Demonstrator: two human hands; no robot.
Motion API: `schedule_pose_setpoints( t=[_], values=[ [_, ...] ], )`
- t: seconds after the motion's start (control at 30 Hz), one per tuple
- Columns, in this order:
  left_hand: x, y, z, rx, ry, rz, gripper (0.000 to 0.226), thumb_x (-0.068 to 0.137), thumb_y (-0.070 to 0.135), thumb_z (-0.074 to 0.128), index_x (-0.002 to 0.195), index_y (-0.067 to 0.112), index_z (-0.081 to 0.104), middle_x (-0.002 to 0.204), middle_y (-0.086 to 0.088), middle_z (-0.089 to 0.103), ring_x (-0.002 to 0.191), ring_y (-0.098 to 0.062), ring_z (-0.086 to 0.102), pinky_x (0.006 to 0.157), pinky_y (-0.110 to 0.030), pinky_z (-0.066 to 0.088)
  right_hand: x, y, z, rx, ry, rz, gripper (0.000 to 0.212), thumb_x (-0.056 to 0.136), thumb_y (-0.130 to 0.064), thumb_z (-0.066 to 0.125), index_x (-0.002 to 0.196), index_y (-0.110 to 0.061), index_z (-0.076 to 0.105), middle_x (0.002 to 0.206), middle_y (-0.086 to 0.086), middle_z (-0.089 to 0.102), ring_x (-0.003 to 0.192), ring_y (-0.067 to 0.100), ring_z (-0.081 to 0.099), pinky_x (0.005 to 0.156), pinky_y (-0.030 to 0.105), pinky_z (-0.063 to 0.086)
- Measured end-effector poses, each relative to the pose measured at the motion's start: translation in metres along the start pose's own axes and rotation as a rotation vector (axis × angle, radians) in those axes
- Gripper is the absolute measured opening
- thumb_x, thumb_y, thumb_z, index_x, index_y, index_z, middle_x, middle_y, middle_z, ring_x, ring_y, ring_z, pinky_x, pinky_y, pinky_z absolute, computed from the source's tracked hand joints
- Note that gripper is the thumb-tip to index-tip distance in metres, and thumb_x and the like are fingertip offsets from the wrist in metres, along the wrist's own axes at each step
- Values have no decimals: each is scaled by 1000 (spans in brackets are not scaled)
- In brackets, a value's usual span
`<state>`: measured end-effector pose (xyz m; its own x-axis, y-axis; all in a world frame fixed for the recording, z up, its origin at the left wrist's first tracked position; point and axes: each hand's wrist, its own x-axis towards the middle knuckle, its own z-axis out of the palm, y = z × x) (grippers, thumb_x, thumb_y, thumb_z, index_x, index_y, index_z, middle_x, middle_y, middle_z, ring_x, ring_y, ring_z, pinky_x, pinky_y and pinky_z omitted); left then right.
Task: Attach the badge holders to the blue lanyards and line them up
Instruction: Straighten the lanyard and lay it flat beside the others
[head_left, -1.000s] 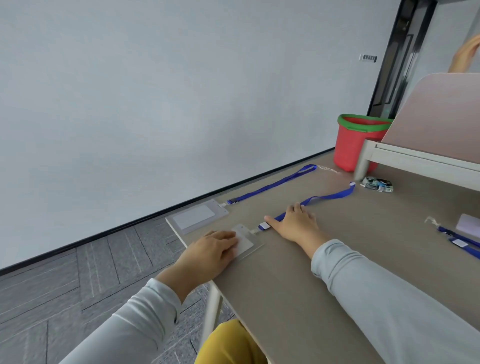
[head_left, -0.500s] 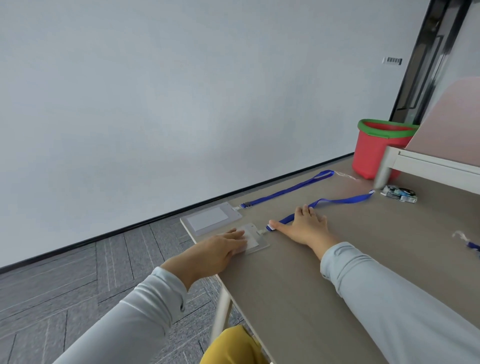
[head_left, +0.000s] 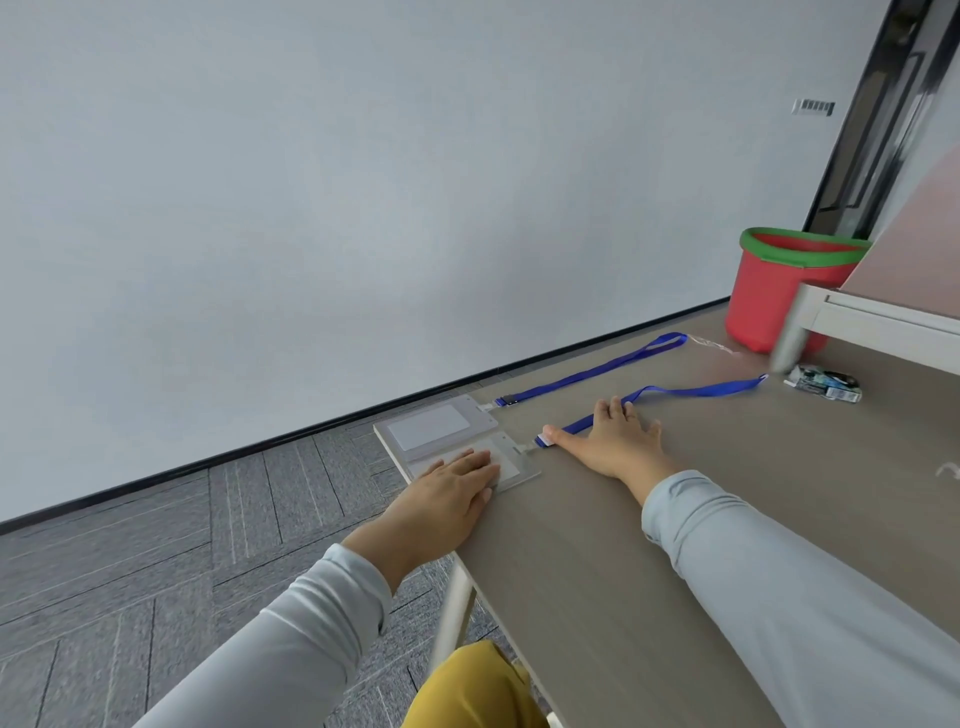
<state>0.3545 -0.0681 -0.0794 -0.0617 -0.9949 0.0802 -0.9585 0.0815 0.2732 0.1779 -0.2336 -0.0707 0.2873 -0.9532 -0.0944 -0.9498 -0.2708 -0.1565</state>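
Head view: plain white wall, grey carpet floor, brown table (head_left: 675, 545) running out to my right.

Both hands are flat, palms down, gripping nothing. Left hand (head_left: 447, 499) presses on the near badge holder (head_left: 511, 465) at the table's left corner. Right hand (head_left: 615, 441) lies over the near lanyard (head_left: 691, 389), thumb tip touching its white clip end (head_left: 543, 441).

Change vs a second ago: the near holder has slid toward the far badge holder (head_left: 434, 428) and now sits just beside it, long edges parallel. The near strap has straightened; the bend by the far end is mostly gone. The far lanyard (head_left: 592, 374) hasn't moved.

My read: pair two is clipped and nearly lined up with pair one. What's left is small trimming of the strap, then the next set.

Edges and room:
- Both holders sit right at the table's left edge, my left palm partly past it. No margin there; any further push leftward risks a holder going off.
- Far end of the near strap stops close to a white frame leg (head_left: 789, 338), with a small packet (head_left: 823, 384) just beyond and a red bucket (head_left: 774, 291) behind.
- Open tabletop toward me and to my right, plenty of room for more rows.
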Motion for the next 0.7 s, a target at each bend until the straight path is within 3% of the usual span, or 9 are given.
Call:
schedule_pose_setpoints(
  t=[0.7],
  values=[
    [6,2,-3,0,20,-14,42,101,28,26,142,22,34,153,2,25,142,-15,16,116,-30,12,12,-3,0,-10,9,-3,115,64,-91,23,149,-14,5,158,8,0,146,26,0,115,56,8]
  ],
)
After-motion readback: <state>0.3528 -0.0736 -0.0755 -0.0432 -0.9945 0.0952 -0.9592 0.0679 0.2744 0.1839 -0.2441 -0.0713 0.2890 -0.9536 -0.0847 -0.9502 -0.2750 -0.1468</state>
